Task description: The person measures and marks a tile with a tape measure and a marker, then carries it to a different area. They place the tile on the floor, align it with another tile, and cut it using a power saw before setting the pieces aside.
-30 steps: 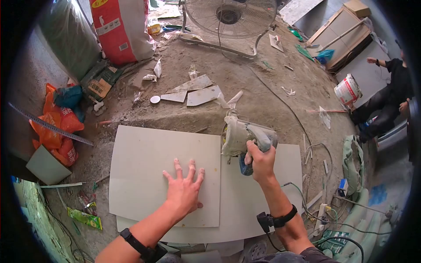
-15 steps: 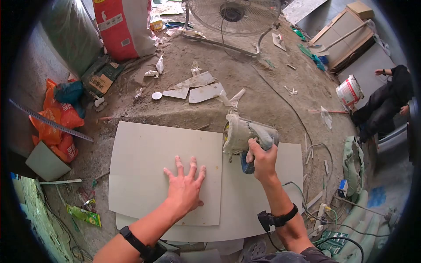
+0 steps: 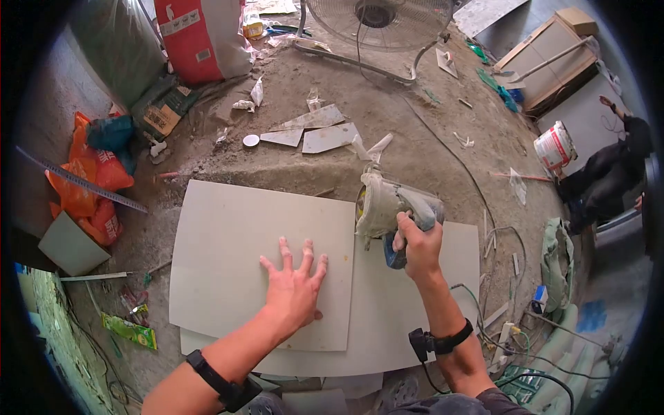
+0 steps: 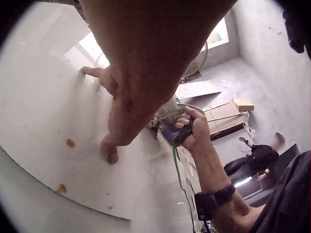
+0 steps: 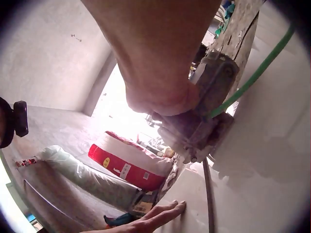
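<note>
My left hand (image 3: 294,287) lies with fingers spread on the upper pale tile (image 3: 235,256), which overlaps a second pale tile (image 3: 387,332) beneath. The right hand (image 3: 420,250) grips the handle of a dusty power tool (image 3: 387,207) at the upper tile's right edge, over the lower tile. In the left wrist view the right hand (image 4: 194,131) has its fingers curled round the tool's dark body (image 4: 172,128). A green hose or cable (image 5: 257,73) runs from the tool (image 5: 214,82) in the right wrist view. The tool's underside is hidden.
Tile offcuts (image 3: 332,137) and a floor fan (image 3: 377,24) lie beyond the tiles. Orange bags (image 3: 79,187) sit left. Cables (image 3: 539,356) trail at right, near a bucket (image 3: 555,145) and another person (image 3: 609,159).
The head view has shifted slightly, so the tiles appear a little higher. Both hands keep their holds. The other person at the right has moved an arm and leaned.
</note>
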Demonstrator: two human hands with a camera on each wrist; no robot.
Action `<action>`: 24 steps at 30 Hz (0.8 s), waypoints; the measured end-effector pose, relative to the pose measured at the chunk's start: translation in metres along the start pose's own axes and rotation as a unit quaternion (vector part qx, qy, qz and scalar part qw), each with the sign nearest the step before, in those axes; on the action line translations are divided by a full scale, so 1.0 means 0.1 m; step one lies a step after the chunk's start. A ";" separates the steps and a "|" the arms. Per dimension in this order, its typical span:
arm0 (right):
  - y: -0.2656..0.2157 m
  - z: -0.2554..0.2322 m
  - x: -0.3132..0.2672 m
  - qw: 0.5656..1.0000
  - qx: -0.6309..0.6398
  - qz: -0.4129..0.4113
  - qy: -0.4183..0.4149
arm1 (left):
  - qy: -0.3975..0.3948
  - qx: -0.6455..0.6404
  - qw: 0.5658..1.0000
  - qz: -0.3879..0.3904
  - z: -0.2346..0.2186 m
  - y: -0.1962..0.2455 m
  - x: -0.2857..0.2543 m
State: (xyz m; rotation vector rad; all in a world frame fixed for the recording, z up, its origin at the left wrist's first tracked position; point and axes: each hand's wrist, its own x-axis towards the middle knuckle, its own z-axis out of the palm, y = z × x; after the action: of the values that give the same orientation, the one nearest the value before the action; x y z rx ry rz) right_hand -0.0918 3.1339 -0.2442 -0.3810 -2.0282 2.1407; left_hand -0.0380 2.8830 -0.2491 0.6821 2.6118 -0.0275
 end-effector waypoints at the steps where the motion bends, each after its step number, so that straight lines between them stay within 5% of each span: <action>1: 0.00 0.00 -0.01 1.000 0.007 0.003 0.005 | -0.001 -0.001 1.000 0.001 0.00 0.00 0.00; 24: -0.05 -0.18 -0.79 0.998 -0.010 0.059 0.014 | 0.000 0.004 1.000 -0.010 0.03 0.04 0.02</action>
State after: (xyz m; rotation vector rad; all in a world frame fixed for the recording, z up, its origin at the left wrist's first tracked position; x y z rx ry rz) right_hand -0.0117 3.1285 -0.2341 -0.5435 -2.0612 2.1716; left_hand -0.0365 2.8873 -0.2524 0.6592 2.6205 -0.0424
